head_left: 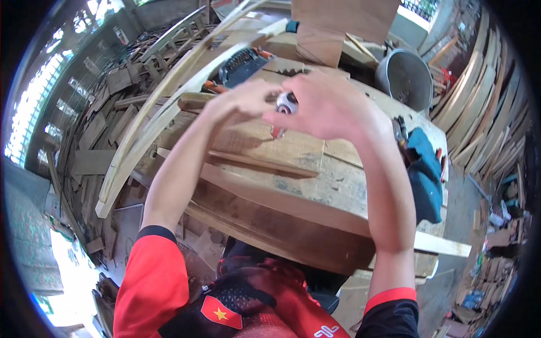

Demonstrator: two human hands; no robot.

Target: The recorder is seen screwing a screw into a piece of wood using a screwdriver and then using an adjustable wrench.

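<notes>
Above the workbench [338,191], my right hand [335,107] curls around a small white-and-red object [287,103]; its look suggests a little bottle, but its exact kind is unclear. The red end points down toward the boards. My left hand [242,104] is raised close beside it, fingers toward the object and smeared by motion. Whether the left fingers touch it is not visible. Under both hands lies a flat wooden board [270,143], with a narrow wooden strip [262,164] along its near side.
Long pale wooden strips [149,115] stretch along the left. A dark tray [243,66] sits behind my left hand. A large metal pot [404,79] stands far right, and a teal cloth [424,174] hangs over the bench's right edge. Planks [479,84] lean at the right wall.
</notes>
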